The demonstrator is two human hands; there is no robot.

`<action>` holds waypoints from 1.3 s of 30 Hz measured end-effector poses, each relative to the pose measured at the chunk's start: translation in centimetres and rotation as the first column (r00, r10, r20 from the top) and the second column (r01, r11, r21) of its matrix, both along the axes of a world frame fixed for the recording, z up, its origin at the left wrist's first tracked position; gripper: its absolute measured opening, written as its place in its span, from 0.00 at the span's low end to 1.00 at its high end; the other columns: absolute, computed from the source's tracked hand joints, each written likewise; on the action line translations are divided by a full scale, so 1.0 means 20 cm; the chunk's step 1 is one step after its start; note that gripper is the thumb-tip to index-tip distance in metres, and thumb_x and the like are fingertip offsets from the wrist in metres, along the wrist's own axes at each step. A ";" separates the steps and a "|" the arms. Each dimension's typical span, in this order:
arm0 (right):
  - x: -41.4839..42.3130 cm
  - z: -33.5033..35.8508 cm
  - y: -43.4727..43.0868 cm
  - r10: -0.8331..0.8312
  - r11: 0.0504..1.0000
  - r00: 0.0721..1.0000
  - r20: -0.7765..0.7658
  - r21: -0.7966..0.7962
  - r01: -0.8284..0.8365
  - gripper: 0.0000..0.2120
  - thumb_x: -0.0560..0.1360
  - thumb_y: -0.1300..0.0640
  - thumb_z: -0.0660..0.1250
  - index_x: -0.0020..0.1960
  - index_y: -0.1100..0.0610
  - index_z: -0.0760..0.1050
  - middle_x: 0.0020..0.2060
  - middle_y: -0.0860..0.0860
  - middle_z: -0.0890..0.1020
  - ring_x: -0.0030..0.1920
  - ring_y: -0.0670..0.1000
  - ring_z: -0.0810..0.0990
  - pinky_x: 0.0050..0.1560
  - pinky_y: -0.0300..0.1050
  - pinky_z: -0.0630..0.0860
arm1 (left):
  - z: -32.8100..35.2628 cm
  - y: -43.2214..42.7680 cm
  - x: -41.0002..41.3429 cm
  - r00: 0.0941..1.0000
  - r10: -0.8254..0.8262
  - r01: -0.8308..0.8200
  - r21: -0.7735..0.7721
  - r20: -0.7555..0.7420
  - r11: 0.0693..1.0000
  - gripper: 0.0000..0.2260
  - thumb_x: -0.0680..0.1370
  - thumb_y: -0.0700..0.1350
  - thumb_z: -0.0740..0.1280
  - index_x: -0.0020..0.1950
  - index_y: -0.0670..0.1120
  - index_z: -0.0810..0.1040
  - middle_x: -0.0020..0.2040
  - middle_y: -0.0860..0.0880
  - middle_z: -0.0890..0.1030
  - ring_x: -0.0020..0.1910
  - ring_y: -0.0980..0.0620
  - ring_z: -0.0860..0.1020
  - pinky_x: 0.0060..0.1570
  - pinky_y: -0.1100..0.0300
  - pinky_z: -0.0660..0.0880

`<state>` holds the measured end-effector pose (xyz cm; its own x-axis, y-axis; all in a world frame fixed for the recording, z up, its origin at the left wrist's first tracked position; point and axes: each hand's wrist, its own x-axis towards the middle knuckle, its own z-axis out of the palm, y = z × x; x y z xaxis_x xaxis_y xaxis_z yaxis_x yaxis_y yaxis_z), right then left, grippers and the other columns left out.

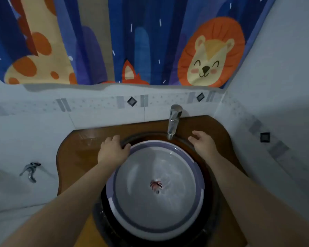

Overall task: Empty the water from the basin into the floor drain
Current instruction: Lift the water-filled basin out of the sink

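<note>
Two hands flanked the basin [155, 189], lower centre of frame.
Basin sat water-filled in the dark sink set into the wooden surface [73, 154]. Left hand [113, 150] curled over its upper-left rim; right hand [203, 143] open, gripping nothing, beside the tap [173, 122].

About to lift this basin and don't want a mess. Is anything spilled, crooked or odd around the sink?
Nothing looks spilled. The basin sits tilted inside the dark sink bowl, holding water, with a small reddish object at its middle. The left hand rests at its rim; the right hand hovers open beside the tap.
</note>
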<state>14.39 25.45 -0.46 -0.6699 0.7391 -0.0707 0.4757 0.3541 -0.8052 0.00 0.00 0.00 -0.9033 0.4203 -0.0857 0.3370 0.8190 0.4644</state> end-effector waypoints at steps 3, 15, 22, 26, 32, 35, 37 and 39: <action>0.02 -0.07 -0.02 -0.044 0.998 0.997 0.055 -0.045 0.046 0.19 0.75 0.53 0.63 0.65 0.56 0.69 0.64 0.57 0.74 0.62 0.56 0.72 0.55 0.45 0.66 | -0.09 -0.03 0.02 0.996 0.047 -0.052 0.066 0.073 0.996 0.20 0.76 0.56 0.60 0.61 0.43 0.70 0.56 0.40 0.74 0.50 0.41 0.75 0.44 0.51 0.76; 0.12 -0.39 -0.11 -0.084 0.991 0.902 0.424 -0.057 0.119 0.19 0.80 0.53 0.51 0.67 0.60 0.65 0.64 0.59 0.72 0.60 0.60 0.73 0.60 0.51 0.70 | -0.44 -0.09 0.07 0.907 0.253 -0.262 -0.019 0.336 0.965 0.21 0.80 0.51 0.54 0.67 0.38 0.64 0.45 0.42 0.76 0.32 0.49 0.72 0.24 0.59 0.64; 0.13 -0.48 -0.10 -0.190 0.947 0.828 0.528 -0.123 0.296 0.30 0.79 0.41 0.43 0.64 0.63 0.67 0.62 0.63 0.74 0.60 0.62 0.73 0.57 0.52 0.69 | -0.47 -0.11 0.07 0.901 0.287 -0.264 -0.114 0.325 0.958 0.21 0.82 0.50 0.47 0.58 0.34 0.70 0.33 0.42 0.75 0.29 0.46 0.72 0.24 0.57 0.65; 0.12 -0.49 -0.09 -0.191 0.950 0.818 0.542 -0.109 0.294 0.31 0.78 0.40 0.43 0.63 0.63 0.68 0.61 0.63 0.75 0.59 0.62 0.73 0.56 0.52 0.69 | -0.45 -0.09 0.06 0.935 0.213 -0.154 -0.218 0.283 0.964 0.18 0.82 0.45 0.45 0.64 0.37 0.66 0.52 0.36 0.78 0.43 0.39 0.79 0.33 0.51 0.74; 0.10 -0.42 -0.07 -0.172 0.918 0.779 0.603 -0.189 0.349 0.33 0.77 0.38 0.46 0.67 0.64 0.64 0.64 0.63 0.72 0.61 0.62 0.72 0.56 0.52 0.70 | -0.45 -0.12 0.06 0.903 0.246 -0.200 -0.162 0.351 0.966 0.22 0.82 0.50 0.45 0.57 0.34 0.70 0.31 0.43 0.73 0.27 0.47 0.72 0.23 0.58 0.63; 0.12 -0.41 -0.07 -0.163 0.920 0.778 0.607 -0.192 0.342 0.33 0.76 0.37 0.47 0.65 0.63 0.66 0.62 0.62 0.73 0.58 0.61 0.73 0.52 0.51 0.71 | -0.44 -0.14 0.07 0.919 0.217 -0.199 -0.088 0.329 0.976 0.21 0.82 0.49 0.47 0.45 0.37 0.72 0.26 0.45 0.70 0.24 0.48 0.68 0.22 0.59 0.61; 0.13 -0.39 -0.06 -0.153 0.935 0.799 0.582 -0.176 0.308 0.31 0.76 0.37 0.47 0.60 0.62 0.70 0.54 0.61 0.77 0.49 0.59 0.75 0.47 0.50 0.70 | -0.42 -0.16 0.08 0.929 0.204 -0.215 0.001 0.309 0.977 0.20 0.82 0.48 0.48 0.35 0.41 0.68 0.26 0.45 0.68 0.24 0.48 0.66 0.24 0.58 0.60; 0.14 -0.37 -0.06 -0.165 0.946 0.810 0.562 -0.141 0.291 0.27 0.76 0.36 0.48 0.50 0.60 0.70 0.39 0.56 0.75 0.36 0.54 0.72 0.40 0.48 0.69 | -0.40 -0.18 0.10 0.925 0.221 -0.251 0.061 0.310 0.966 0.20 0.81 0.48 0.50 0.30 0.45 0.63 0.25 0.47 0.64 0.24 0.49 0.62 0.25 0.59 0.58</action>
